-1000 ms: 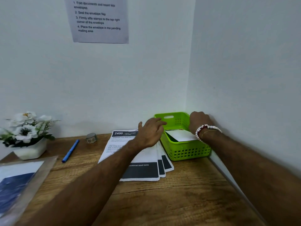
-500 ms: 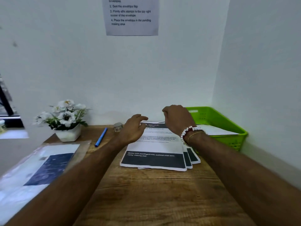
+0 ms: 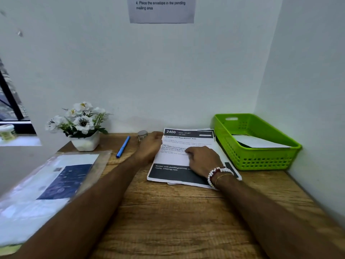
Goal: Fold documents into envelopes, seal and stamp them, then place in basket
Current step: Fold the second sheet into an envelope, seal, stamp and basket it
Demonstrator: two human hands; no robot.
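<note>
Documents [image 3: 179, 165] are lying in a loosely fanned stack in the middle of the wooden desk [image 3: 168, 221], directly under both hands. Nearest the camera, two forearms are reaching forward over the desk. At near left a clear plastic sleeve [image 3: 56, 184] holding a blue-printed sheet is lying flat.

Right hand [image 3: 203, 161], with a white bead bracelet [image 3: 214, 174] on its wrist, is resting palm down on the top sheet's right half. Its fingers are bending, tips on the paper and thumb pointing left. Cannot tell whether it is pinching the page. Left hand [image 3: 149, 148] is sitting at the stack's left edge, fingers loosely extended and touching the top sheet near its upper-left corner. It is blurry, with no clear grip showing.

A blue pen [image 3: 123, 146] is lying just left of the left hand. A small round tin [image 3: 142, 135] is sitting at that hand's fingertips, near the wall. Farther left, a white pot of white flowers [image 3: 82, 128] is standing against the wall.

A green basket [image 3: 261, 161] is sitting in the far right corner just beside the stack, holding a white envelope [image 3: 259, 143]. A printed instruction sheet [image 3: 161, 10] is hanging on the wall above.
</note>
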